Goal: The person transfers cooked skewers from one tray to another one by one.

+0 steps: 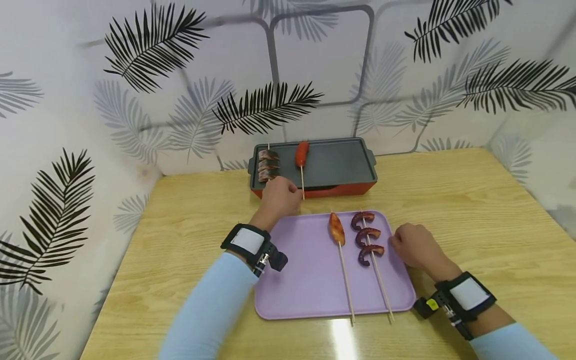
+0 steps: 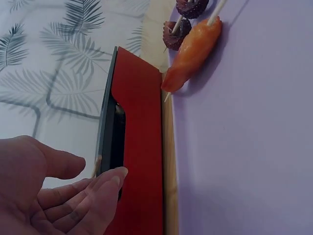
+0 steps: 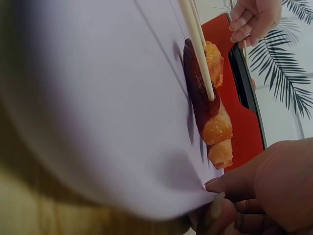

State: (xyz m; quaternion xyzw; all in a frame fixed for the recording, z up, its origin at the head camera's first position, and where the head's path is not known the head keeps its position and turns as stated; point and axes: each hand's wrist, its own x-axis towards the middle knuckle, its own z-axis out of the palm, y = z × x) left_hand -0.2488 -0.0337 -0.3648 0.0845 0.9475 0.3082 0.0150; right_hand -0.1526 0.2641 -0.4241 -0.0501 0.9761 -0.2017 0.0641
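Observation:
My left hand is at the front edge of the grill pan, beside the bare stick end of a red sausage skewer. In the left wrist view its thumb and fingers stand apart, with the stick tip close by them. Under the same hand lies a skewer of dark-skinned chunks, its lower end hidden. My right hand pinches the right rim of the lilac tray, thumb on top. On the tray lie an octopus tentacle skewer and an orange-brown meat skewer.
The grill's red base stands at the back of the wooden table, close to a leaf-patterned wall covering. The tray sits in front of the grill, and both skewer sticks overhang its near edge.

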